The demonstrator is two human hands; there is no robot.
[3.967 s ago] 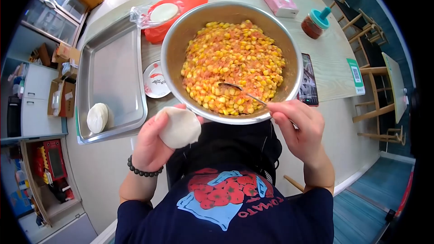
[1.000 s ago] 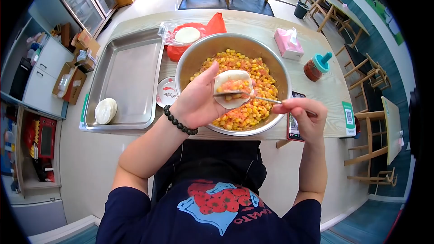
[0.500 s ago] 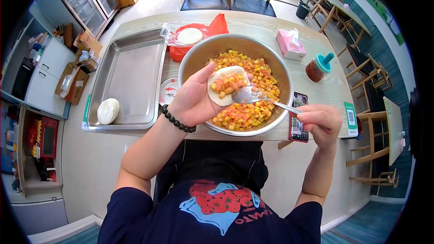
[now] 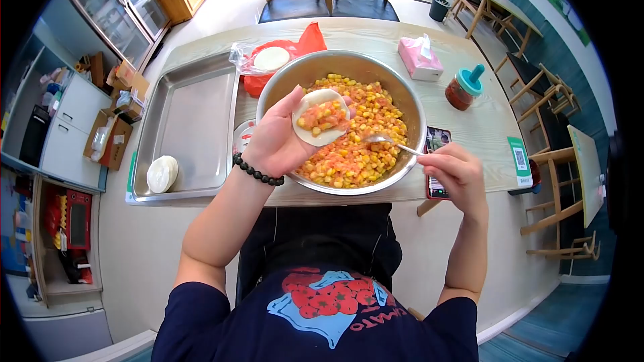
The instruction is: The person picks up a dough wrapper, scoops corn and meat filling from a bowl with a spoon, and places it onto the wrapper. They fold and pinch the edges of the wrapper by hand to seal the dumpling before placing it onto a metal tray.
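A round dough wrapper (image 4: 315, 136) with a mound of corn and pink filling on it lies across the fingers of my left hand (image 4: 285, 137), which holds it over the left side of a steel bowl (image 4: 275, 86). My right hand (image 4: 456, 177) grips the handle of a metal spoon (image 4: 406, 149), whose head touches the corn filling (image 4: 362, 167) in the bowl. Right of the bowl, a phone (image 4: 437, 139) lies partly hidden behind my right hand.
A steel tray (image 4: 191, 107) at the left holds stacked wrappers (image 4: 162, 173). Behind the bowl, another wrapper (image 4: 272, 59) rests on a red bag (image 4: 310, 39). A tissue box (image 4: 420, 60), a teal-lidded jar (image 4: 464, 88) and a QR-code sign (image 4: 518, 159) stand at the right.
The spoon has moved off the filled wrapper, right and into the bowl's filling. My left hand with the wrapper appears slightly further left, and the whole view has shifted a little.
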